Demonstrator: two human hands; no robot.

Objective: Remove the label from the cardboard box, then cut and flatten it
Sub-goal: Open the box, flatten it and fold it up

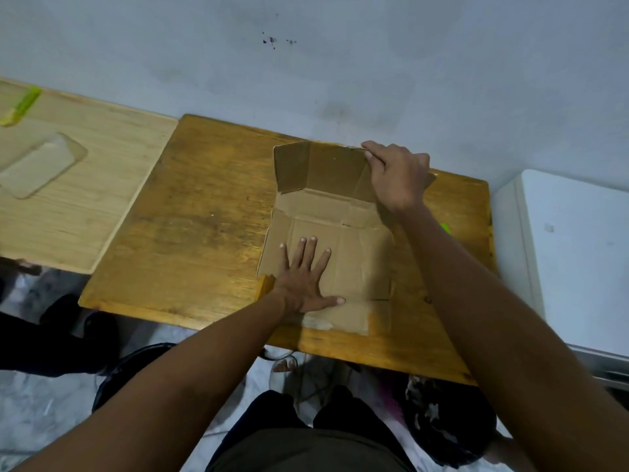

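I see the brown corrugated cardboard box opened out on the right half of the worn orange-brown wooden table. Its long axis runs from the table's near edge toward the pale grey wall. The near panels lie flat; the far panels stand tilted up, their inner faces toward me.

My left hand is fully open, palm down, fingers spread, pressing the flat near panel and holding nothing. My right hand is curled closed over the top right edge of the raised far panel, pinching it.

A lighter pale wooden board lies to the left, just beside the table.
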